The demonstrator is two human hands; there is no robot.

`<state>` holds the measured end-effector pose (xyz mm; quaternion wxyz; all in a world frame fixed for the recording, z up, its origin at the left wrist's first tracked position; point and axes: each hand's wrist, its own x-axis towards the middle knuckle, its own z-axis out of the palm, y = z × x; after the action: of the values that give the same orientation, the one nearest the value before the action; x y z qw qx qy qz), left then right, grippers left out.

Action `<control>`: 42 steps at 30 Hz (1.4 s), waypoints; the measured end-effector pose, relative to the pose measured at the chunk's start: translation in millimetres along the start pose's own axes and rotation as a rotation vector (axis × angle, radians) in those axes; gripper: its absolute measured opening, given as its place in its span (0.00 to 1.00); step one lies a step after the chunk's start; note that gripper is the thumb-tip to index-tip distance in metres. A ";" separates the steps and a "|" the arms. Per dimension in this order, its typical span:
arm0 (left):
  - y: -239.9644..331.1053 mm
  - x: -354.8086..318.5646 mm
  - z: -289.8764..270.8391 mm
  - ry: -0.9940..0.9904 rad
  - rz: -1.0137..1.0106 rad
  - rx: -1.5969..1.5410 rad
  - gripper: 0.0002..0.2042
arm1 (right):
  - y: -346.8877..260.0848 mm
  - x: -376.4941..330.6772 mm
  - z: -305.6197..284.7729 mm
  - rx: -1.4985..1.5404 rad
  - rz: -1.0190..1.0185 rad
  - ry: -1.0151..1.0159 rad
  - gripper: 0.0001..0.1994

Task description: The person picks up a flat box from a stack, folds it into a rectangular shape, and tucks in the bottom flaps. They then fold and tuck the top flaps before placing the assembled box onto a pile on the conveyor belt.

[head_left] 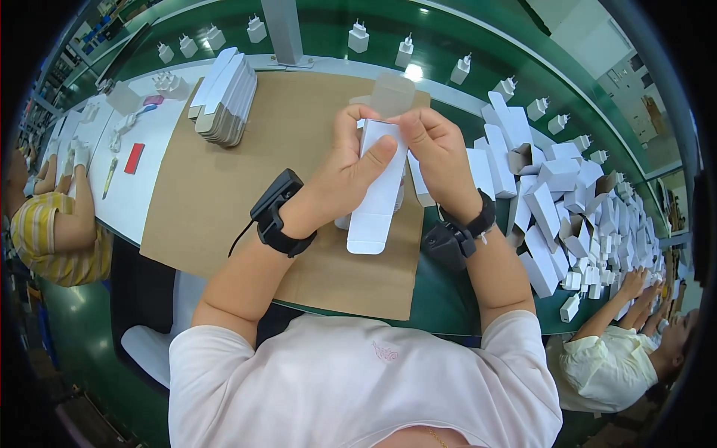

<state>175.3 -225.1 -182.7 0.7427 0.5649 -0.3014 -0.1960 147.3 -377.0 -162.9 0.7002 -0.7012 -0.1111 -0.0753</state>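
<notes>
A slim white carton [373,198] is held over the brown cardboard sheet [299,187], its far end between both my hands and its near end, with a flap, pointing toward me. My left hand [351,160] is closed on the carton, thumb lying along its top face. At the far edge my right hand [439,149] pinches with thumb and fingers; some fingers are hidden. Just beyond my fingertips lies a translucent plastic tray [393,93]. Another pale piece, partly covered by the carton, shows under it; its kind is unclear.
Flattened white cartons [226,97] are stacked at the back left. White boxes [549,201] are heaped on the right, with small white plug chargers [569,308] near them. More chargers [358,37] stand along the green back shelf. Co-workers sit left and right. A red item [134,158] lies left.
</notes>
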 end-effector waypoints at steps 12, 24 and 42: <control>13.5 2.9 -21.3 -0.090 -0.097 0.093 0.41 | -14.5 1.7 -9.6 -0.047 -0.061 -0.027 0.13; 15.4 2.6 -19.1 -0.098 -0.062 0.208 0.40 | -13.4 -1.6 -11.6 -0.080 -0.041 -0.122 0.14; -19.3 11.7 -57.8 0.214 -0.289 0.578 0.24 | -38.7 -25.1 -120.6 -1.064 0.091 0.406 0.12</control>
<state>223.6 -196.3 -209.0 0.5439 0.8062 -0.1819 -0.1454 119.0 -499.0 -131.1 0.2607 -0.9328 0.1092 -0.2237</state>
